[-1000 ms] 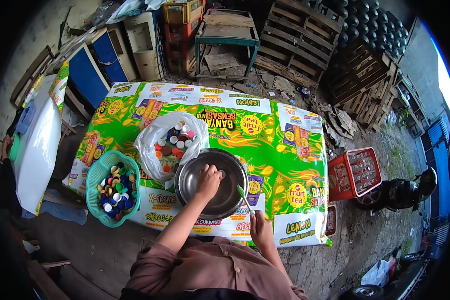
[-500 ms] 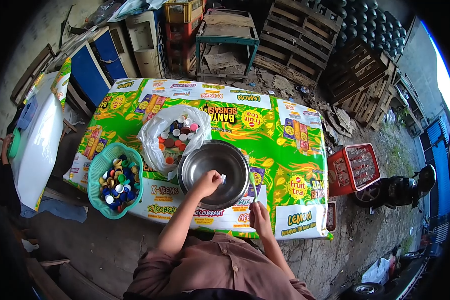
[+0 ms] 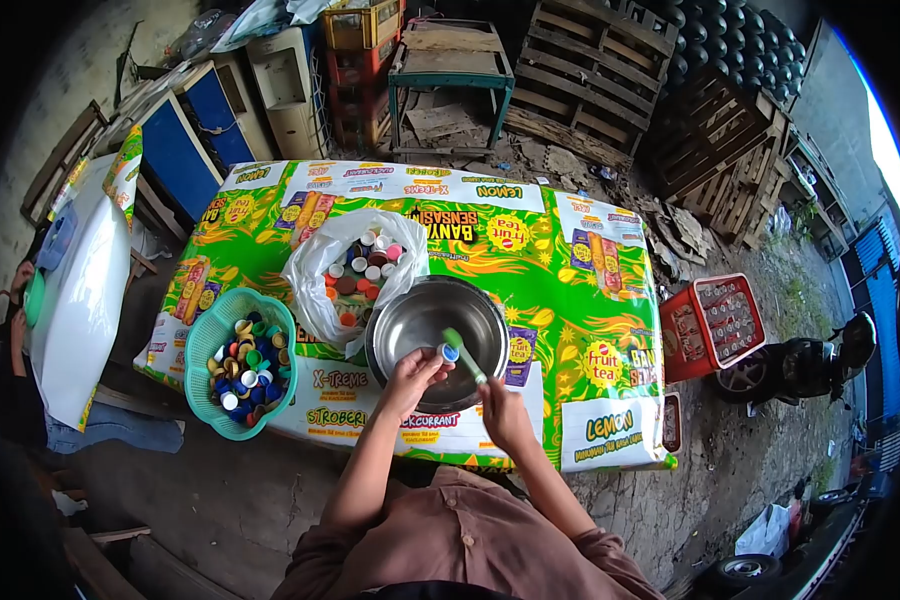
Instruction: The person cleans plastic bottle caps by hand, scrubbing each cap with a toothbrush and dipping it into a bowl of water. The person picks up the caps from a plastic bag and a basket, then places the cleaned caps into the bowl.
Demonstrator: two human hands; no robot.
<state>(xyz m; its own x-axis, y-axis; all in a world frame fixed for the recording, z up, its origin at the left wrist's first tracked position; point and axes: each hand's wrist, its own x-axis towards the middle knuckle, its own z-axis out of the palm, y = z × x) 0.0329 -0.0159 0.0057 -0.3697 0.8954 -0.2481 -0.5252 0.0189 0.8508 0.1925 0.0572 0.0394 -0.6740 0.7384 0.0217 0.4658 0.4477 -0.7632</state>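
Over the near part of a metal bowl (image 3: 395, 330), my left hand (image 3: 415, 382) pinches a small blue and white bottle cap (image 3: 449, 353). My right hand (image 3: 505, 415) grips the pale handle of a green-headed brush (image 3: 454, 338), whose head is right beside the cap. Left of the bowl, a white plastic bag (image 3: 310, 285) stands open with red, brown, white and pink caps inside. Farther left, a teal basket (image 3: 202, 372) contains blue, yellow, green and white caps.
A green printed sheet covers the table (image 3: 570, 340). At the left edge, a co-worker's hands (image 3: 18, 310) are beside another covered table (image 3: 80, 280). A red crate (image 3: 710, 325) stands right of the table, with a motorbike (image 3: 800, 370) beyond it.
My right hand has come up and inward, bringing the brush over the bowl to the cap. My left hand has lowered slightly with the cap. The view has shifted a little.
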